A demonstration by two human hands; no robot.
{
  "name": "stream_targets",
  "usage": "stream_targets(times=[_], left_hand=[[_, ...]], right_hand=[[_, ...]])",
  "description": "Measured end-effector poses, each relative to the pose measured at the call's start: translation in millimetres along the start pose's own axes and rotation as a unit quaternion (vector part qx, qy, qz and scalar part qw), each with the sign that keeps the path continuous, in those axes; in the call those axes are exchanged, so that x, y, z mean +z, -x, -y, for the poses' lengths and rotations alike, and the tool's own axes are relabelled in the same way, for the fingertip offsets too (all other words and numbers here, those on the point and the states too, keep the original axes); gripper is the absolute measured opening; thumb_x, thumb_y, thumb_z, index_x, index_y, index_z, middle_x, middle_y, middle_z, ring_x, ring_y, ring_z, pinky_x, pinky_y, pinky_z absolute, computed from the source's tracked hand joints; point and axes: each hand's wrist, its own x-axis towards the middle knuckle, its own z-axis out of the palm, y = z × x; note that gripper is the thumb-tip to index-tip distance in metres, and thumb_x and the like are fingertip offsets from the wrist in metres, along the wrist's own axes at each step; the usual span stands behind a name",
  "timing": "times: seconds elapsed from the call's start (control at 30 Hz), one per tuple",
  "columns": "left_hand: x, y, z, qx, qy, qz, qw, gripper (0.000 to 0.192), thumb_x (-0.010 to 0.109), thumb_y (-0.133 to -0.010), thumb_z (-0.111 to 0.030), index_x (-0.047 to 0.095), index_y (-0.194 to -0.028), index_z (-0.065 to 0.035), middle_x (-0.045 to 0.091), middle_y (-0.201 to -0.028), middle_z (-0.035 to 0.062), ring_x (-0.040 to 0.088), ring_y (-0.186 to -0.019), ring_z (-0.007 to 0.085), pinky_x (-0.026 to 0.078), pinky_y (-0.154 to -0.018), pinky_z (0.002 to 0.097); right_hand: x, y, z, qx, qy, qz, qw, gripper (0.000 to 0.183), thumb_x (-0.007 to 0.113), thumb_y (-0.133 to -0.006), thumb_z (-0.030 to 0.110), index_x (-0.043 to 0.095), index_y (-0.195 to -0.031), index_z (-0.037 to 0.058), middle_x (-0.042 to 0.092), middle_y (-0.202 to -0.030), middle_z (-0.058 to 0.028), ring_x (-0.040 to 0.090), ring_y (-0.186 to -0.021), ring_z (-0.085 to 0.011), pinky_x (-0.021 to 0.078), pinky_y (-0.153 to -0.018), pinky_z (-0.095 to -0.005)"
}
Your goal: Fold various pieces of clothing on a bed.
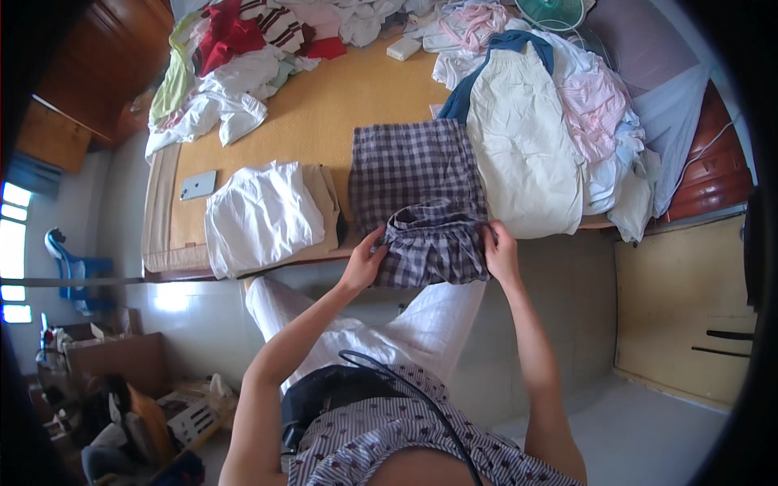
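Observation:
Dark checked cloth trousers or shorts [413,164] lie partly on the woven mat, with their gathered elastic waistband doubled back toward me. My left hand [366,260] pinches the left side of the gathered waist part. On its right side, my right hand [501,250] grips the cloth between thumb and fingers. The near end of the garment hangs over the bed's front edge, above my lap. Left of it rests a folded white garment [264,212] on top of a beige folded one [325,206]. Cream trousers [523,140] are spread flat to the right, touching the checked cloth.
A phone [199,185] lies on the mat [316,109] at left. Heaped clothes [237,73] fill the far left, and more clothes [598,115] pile up at right. A small white packet [403,48] and a green fan [551,9] are farther back. A black cable [419,395] crosses my front.

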Motion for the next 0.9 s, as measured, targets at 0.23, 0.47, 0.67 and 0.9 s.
stream_targets(times=[0.23, 0.47, 0.67, 0.9], left_hand=[[15.3, 43.2, 4.4, 0.105, -0.232, 0.050, 0.966, 0.054, 0.060, -0.074, -0.012, 0.038, -0.124, -0.0076, 0.048, -0.101, 0.0209, 0.049, -0.098, 0.0306, 0.039, -0.084, 0.0356], [22.4, 42.5, 49.2, 0.149, -0.388, -0.039, 0.908, 0.062, 0.060, -0.059, -0.002, 0.045, -0.119, -0.0059, 0.042, -0.098, 0.0170, 0.046, -0.095, 0.0341, 0.043, -0.078, 0.0360], [6.0, 41.3, -23.4, 0.235, -0.416, -0.043, 0.878, 0.026, 0.057, -0.063, -0.009, 0.062, -0.088, -0.0030, 0.047, -0.104, 0.0133, 0.045, -0.104, 0.0275, 0.041, -0.081, 0.0331], [-2.3, 8.7, -20.2, -0.073, -0.071, 0.039, 0.994, 0.025, 0.046, -0.081, -0.017, 0.059, -0.084, 0.0041, 0.056, -0.070, 0.0020, 0.047, -0.071, 0.0056, 0.037, -0.065, 0.0201]], right_hand=[[-2.5, 18.8, -30.9, 0.106, -0.099, 0.093, 0.985, 0.041, 0.063, -0.074, 0.015, 0.050, -0.112, 0.0104, 0.058, -0.102, -0.0146, 0.058, -0.090, -0.0273, 0.0437, -0.080, -0.0330], [-12.7, 57.7, 3.3, -0.112, 0.157, 0.207, 0.959, 0.070, 0.071, -0.058, 0.010, 0.042, -0.122, 0.0181, 0.030, -0.121, -0.0208, 0.035, -0.112, -0.0383, 0.0339, -0.093, -0.0414], [-18.3, 54.9, -18.6, -0.088, 0.140, 0.109, 0.980, 0.024, 0.059, -0.059, 0.006, 0.055, -0.082, -0.0028, 0.047, -0.087, -0.0122, 0.049, -0.089, -0.0282, 0.0407, -0.076, -0.0371], [-63.6, 6.2, 8.4, 0.131, -0.112, 0.243, 0.955, 0.017, 0.050, -0.065, 0.008, 0.054, -0.075, -0.0054, 0.055, -0.077, -0.0037, 0.052, -0.072, -0.0124, 0.0393, -0.068, -0.0229]])
